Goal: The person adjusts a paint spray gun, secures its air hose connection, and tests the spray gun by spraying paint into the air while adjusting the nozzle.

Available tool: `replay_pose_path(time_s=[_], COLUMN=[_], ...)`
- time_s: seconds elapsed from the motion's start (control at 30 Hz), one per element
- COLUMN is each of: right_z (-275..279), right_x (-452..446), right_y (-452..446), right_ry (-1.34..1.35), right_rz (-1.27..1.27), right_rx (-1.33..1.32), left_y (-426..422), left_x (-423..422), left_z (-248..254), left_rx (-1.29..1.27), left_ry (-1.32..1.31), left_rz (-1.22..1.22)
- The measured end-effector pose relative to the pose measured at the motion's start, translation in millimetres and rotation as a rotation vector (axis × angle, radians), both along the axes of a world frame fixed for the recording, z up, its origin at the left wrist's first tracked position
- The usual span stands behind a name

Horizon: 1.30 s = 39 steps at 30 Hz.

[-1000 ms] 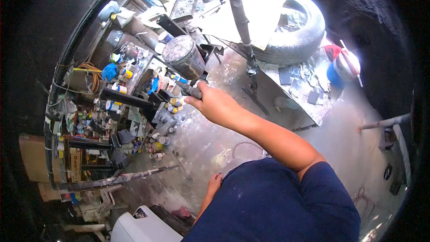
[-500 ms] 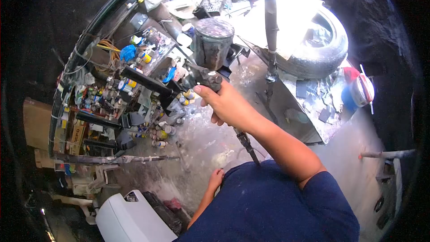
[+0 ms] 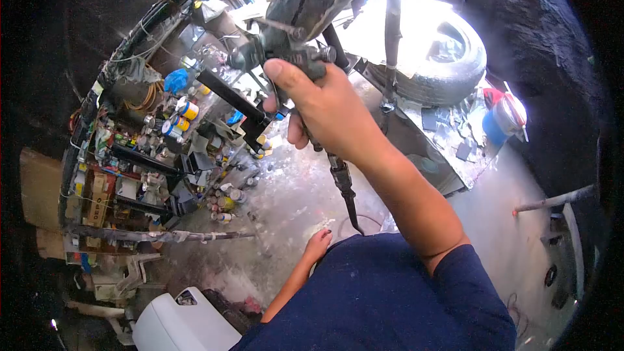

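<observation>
A dark, paint-stained spray gun with a large cup on top is gripped in my right hand. My fingers wrap its handle, with the thumb along the upper side of the gun. From below the handle a black hose fitting hangs toward my shirt. My left hand hangs low beside my body, above the floor and apart from the gun. Its fingers are mostly turned away, so their hold is hidden.
Left of the gun, black padded rack arms stick out over many paint cans. A tire lies on a bench at right, near a blue-and-white bucket. A white curved panel stands at lower left. A post rises ahead.
My right hand has raised the spray gun and tilted it upright, so its cup now shows large near the top. The view has shifted slightly. My left hand still hangs at my side.
</observation>
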State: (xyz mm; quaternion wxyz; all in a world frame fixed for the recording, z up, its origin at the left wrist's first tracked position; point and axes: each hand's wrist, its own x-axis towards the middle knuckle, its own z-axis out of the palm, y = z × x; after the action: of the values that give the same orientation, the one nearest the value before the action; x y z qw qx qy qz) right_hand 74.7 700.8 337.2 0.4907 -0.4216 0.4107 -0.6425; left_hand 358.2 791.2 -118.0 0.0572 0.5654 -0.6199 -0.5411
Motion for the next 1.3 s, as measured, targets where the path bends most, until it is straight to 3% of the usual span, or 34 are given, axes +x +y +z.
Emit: replay_pose_path(time_s=[0.17, 0.43, 0.53, 0.63, 0.7, 0.73, 0.83, 0.9, 0.97, 1.1, 1.3], right_z=[5.1, -46.3, -50.3, -37.5, -27.6, -31.2, -70.5, -101.7, -110.0, -163.1, -172.6], right_x=[14.1, 18.8, 10.8, 14.1, 12.0, 15.3, 19.2, 13.3, 28.3, 30.8, 57.1], right_y=[6.1, 24.8, 40.6, 54.1, 64.2, 66.8, 64.1, 58.5, 51.2, 34.2, 9.1], right_ry=[0.096, 0.181, 0.213, 0.306, 0.492, 0.457, 0.834, 1.21, 1.13, 1.179, 1.229], right_rz=[-0.013, -0.215, -0.329, -0.48, -0.484, -0.505, -0.654, -0.696, -0.647, -0.607, -0.483], right_rx=[0.037, 0.37, 0.327, 0.271, 0.481, 0.398, 0.333, 0.275, 0.388, 0.353, 0.452], left_y=[15.6, 14.8, 6.9, 9.9, 16.7, 20.0, 20.8, 12.5, 10.5, 3.5, 2.2], left_x=[42.6, 36.4, 0.9, -41.0, -54.7, -60.1, -48.2, -34.8, -16.6, 26.8, 69.7], left_z=[-56.5, -21.0, -39.0, -69.8, -91.4, -97.7, -113.4, -82.9, -86.8, -65.9, -53.9], left_rx=[0.024, 0.047, -0.205, -0.244, 0.096, 0.266, 0.281, 0.263, 0.18, 0.219, 0.212], left_ry=[-0.004, 0.004, 0.271, 0.513, 0.364, 0.284, 0.351, 0.291, 0.195, 0.221, 0.236], left_rz=[-0.055, -0.18, -0.503, -0.839, -0.974, -1.04, -1.021, -0.962, -0.876, -0.668, -0.482])
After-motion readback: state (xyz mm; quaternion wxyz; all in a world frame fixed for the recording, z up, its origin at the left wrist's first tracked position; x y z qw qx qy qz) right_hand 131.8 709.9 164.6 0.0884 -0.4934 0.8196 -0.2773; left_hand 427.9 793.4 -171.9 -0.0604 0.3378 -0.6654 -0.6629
